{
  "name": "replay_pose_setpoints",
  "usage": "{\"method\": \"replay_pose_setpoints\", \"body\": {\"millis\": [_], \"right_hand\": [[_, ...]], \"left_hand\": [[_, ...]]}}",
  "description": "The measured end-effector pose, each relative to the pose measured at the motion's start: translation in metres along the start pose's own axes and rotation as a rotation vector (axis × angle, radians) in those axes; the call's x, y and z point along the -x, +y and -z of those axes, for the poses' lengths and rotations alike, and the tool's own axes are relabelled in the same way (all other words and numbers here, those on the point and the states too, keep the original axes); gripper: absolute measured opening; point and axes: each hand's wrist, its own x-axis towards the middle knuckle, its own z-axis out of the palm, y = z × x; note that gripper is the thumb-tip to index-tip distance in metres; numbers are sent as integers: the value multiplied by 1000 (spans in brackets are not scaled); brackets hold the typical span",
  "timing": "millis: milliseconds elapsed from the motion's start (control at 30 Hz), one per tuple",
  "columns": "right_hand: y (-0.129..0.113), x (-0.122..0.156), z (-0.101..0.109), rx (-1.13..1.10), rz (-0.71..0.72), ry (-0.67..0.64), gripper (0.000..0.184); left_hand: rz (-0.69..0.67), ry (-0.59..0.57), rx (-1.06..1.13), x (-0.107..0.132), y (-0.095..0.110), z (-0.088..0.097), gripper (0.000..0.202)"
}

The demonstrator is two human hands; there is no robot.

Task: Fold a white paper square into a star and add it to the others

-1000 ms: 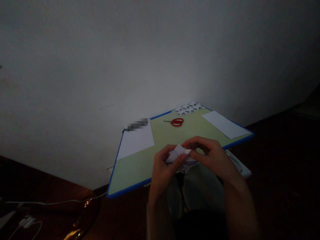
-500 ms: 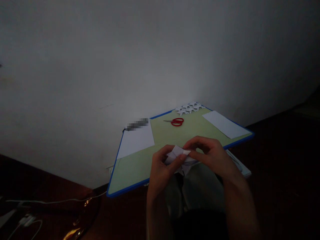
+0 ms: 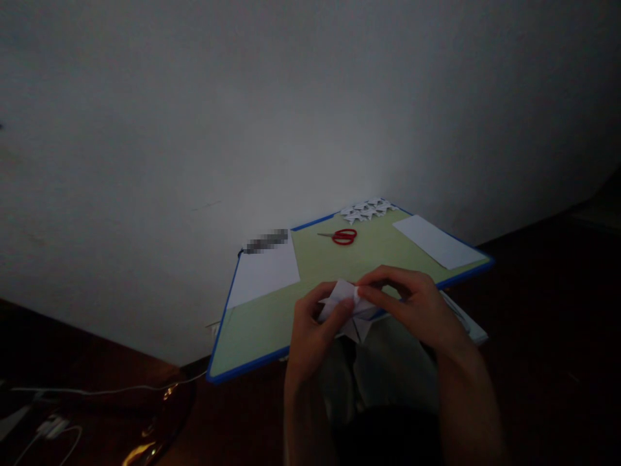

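A piece of folded white paper point(image 3: 359, 327) with several pointed corners is held over the near edge of the table. My left hand point(image 3: 317, 320) grips its left side, the thumb lying across the front and the fingers behind, partly hidden. At the upper right of the paper, my right hand point(image 3: 400, 294) pinches a flap between thumb and index finger. Beyond the hands lie red-handled scissors point(image 3: 343, 237), blades to the left. Several small folded paper shapes point(image 3: 367, 210) are grouped at the table's far edge.
The pale green table point(image 3: 252, 343) has a blue rim and stands against a grey wall. White sheets lie on it at left point(image 3: 266, 275) and right point(image 3: 439, 243). A blurred-out dark item tops the left sheet. Cables and a plug point(image 3: 52, 427) are at lower left.
My right thumb and index finger have shifted slightly left and up onto the paper's top flap. The left thumb has moved a little left; more of the paper's lower points shows.
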Motion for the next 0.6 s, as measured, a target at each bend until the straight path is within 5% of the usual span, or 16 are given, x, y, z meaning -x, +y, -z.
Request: {"method": "replay_pose_setpoints", "body": {"millis": [600], "right_hand": [[2, -1, -6, 105, 3, 53, 8]], "left_hand": [[32, -64, 22, -1, -4, 0, 27]]}}
